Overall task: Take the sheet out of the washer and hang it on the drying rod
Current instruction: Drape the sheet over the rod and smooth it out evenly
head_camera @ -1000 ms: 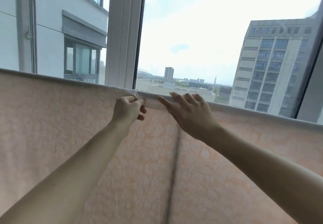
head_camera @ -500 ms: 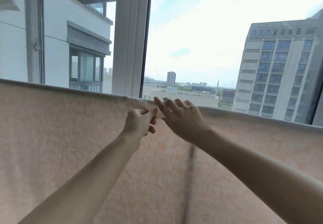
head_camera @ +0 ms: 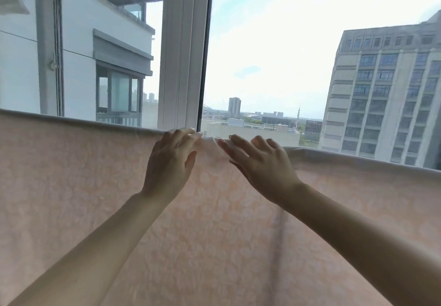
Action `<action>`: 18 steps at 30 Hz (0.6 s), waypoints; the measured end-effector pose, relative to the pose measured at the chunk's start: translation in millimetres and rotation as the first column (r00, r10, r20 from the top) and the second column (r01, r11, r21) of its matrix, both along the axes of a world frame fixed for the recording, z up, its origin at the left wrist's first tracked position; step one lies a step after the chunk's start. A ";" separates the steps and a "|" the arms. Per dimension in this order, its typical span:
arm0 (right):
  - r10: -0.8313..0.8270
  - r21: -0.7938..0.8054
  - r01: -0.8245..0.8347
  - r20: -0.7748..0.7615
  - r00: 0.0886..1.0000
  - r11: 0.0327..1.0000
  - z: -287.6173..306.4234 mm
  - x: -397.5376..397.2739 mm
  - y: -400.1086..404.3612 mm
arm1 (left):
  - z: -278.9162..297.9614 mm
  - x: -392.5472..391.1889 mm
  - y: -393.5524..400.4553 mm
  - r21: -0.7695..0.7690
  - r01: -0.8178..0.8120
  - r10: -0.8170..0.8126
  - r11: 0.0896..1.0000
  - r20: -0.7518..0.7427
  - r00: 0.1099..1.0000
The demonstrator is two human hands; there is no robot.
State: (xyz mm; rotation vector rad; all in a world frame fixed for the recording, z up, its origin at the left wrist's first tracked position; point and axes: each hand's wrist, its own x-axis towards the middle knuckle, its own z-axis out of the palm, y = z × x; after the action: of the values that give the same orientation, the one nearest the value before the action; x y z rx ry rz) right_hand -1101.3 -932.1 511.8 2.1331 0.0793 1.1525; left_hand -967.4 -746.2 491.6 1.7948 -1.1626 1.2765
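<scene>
A pale peach sheet (head_camera: 71, 186) with a faint flower pattern hangs across the whole view, draped over a horizontal drying rod that it hides along its top fold. My left hand (head_camera: 169, 164) is raised at the fold near the middle, fingers spread and tips resting on the top edge, thumb apart. My right hand (head_camera: 260, 164) is just to its right, fingers spread flat on the cloth at the fold. A small bunched bit of fold (head_camera: 210, 139) lies between the two hands. Neither hand pinches the cloth.
Right behind the sheet stands a large window with a white vertical frame post (head_camera: 183, 50). Through the glass I see a white building (head_camera: 114, 66) on the left and a tall grey block (head_camera: 386, 95) on the right. The washer is out of view.
My left hand has opened from a pinch on the fold to spread fingers. Both hands have shifted slightly along the top edge, and the view has tilted a little upward.
</scene>
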 end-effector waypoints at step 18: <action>0.085 0.010 -0.085 -0.029 0.996 0.996 1.1 -1.9 0.6 | -6.3 32.0 10.8 0.201 -0.078 0.017 0.976 0.285 0.958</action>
State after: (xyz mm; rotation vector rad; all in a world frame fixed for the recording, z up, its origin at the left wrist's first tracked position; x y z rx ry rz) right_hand -1103.1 -931.5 512.9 2.1731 0.1799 1.1718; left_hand -935.4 -735.4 485.3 1.8412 -1.4668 1.5249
